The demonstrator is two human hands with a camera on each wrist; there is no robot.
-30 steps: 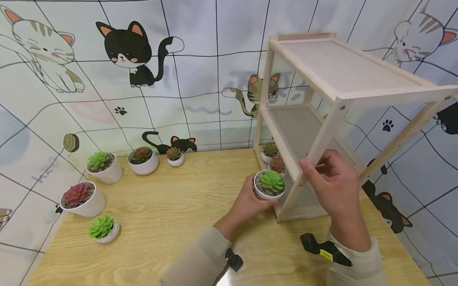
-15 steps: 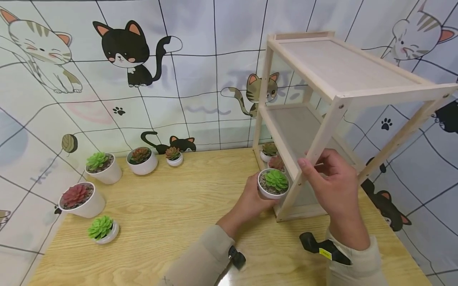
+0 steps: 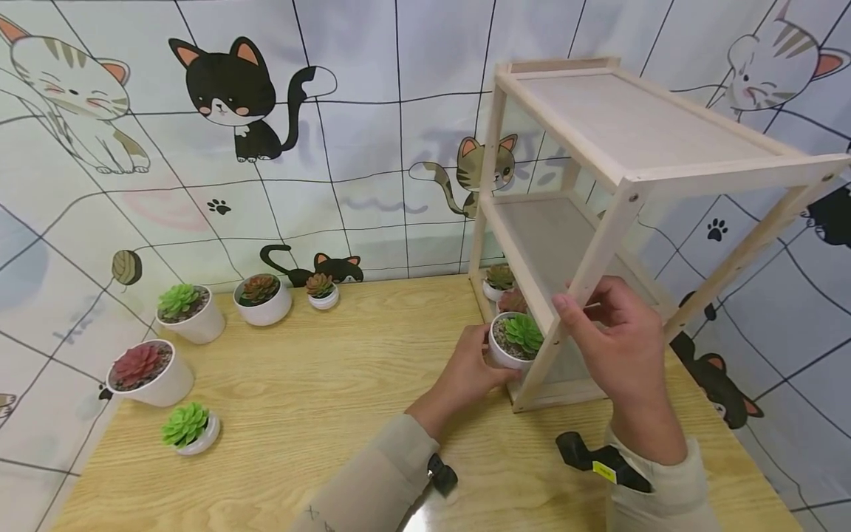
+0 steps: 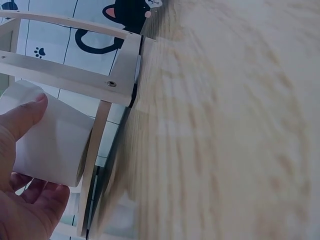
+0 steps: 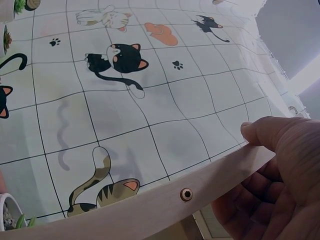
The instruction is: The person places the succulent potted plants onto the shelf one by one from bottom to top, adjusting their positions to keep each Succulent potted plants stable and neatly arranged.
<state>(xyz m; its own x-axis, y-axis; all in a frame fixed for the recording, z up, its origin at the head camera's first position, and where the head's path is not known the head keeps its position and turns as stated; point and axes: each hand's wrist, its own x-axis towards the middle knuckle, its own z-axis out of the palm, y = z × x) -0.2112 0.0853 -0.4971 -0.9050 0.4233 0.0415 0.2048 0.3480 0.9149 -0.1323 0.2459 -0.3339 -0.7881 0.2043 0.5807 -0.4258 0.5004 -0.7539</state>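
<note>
The left hand (image 3: 468, 373) curls round the white succulent pot (image 3: 508, 355), at the side of the wooden rack (image 3: 606, 238), whose post the right hand (image 3: 618, 340) grips just to the right. Beyond the held pot sit two small succulents (image 3: 499, 278); well left of it, five potted plants (image 3: 266, 307) are on the table (image 3: 332, 399).

Wooden rack (image 3: 601, 247) at table's (image 3: 319, 391) back-right corner; two succulents (image 3: 500, 278) on bottom tier (image 3: 572, 377), third succulent (image 3: 513, 343) before them; five potted succulents (image 3: 151, 375) near left, back edges.
</note>
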